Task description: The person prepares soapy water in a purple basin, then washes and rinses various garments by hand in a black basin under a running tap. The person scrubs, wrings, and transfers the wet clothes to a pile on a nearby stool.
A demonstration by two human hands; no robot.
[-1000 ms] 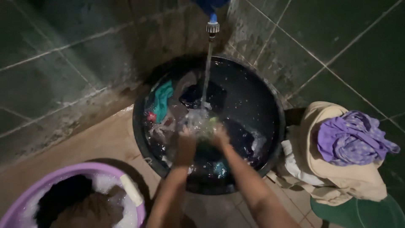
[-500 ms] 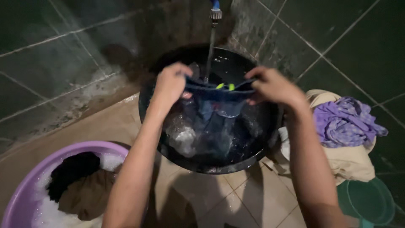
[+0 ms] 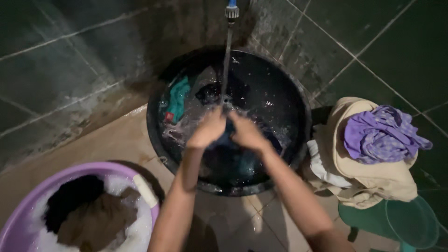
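**Both hands in the black wash basin**

Both hands meet over the middle of the round black basin (image 3: 298,116): the left hand (image 3: 207,128) and the right hand (image 3: 247,133) are curled shut, side by side, around a dark wet garment (image 3: 227,135) bunched between them at the water's surface. A thin stream of water (image 3: 226,60) falls straight from the blue-topped tap (image 3: 231,9) on the wall and lands just beyond the knuckles, throwing small splashes.

The basin is glossy plastic, wide and shallow, filled with dark water. A teal cloth (image 3: 177,98) floats against its left wall with a small red patch at its lower end, and other soaked fabric shows dimly below the surface.

At lower left stands a purple tub (image 3: 28,205) holding white suds, a black garment (image 3: 70,198) and a brown garment (image 3: 95,224); a pale bar-shaped thing (image 3: 144,191) leans on its rim. To the right of the basin, a heap of dry laundry sits on a green stool (image 3: 401,224): a cream cloth (image 3: 373,177) with a crumpled purple checked cloth (image 3: 380,135) on top. The floor is smooth tan tile, the wall dark green tile, wet and stained near the base.
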